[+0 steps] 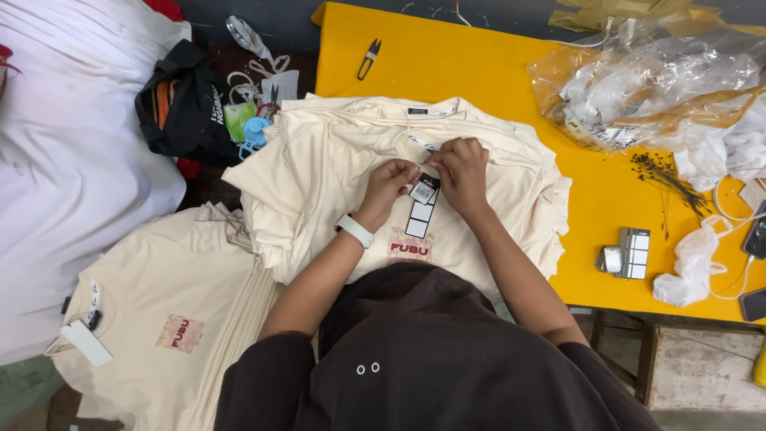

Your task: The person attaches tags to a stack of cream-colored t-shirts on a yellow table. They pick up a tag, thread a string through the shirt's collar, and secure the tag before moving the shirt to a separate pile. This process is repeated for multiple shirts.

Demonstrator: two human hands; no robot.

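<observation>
Yellow table (479,64) as landmark: thread snips (369,58) at its far left, crumpled plastic bags (654,80) far right, spare tag stack (630,254) near its front edge.

A garment finishing workshop: stacks of cream T-shirts (335,168) cover a yellow worktop (479,64), with hang tags (634,253), thread snips (369,58), plastic tag fasteners (666,179) and crumpled plastic bags (646,80) lying around.
</observation>
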